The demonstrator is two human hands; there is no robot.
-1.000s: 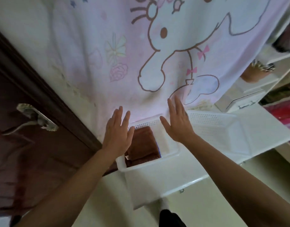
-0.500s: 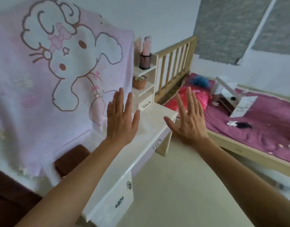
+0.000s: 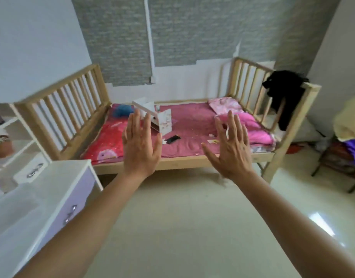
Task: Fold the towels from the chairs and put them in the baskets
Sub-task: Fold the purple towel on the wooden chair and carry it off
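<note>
Fingers (image 3: 135,125) of left hand (image 3: 141,151) and right hand (image 3: 231,153) spread, empty, towels (image 3: 348,123) on chair (image 3: 337,159) well to their right

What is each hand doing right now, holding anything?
Left hand: open, fingers straight, holding nothing.
Right hand: open, fingers spread, holding nothing.

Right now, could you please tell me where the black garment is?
In the head view, the black garment hangs at upper right, draped over the wooden bed rail beside the pink blanket.
</note>
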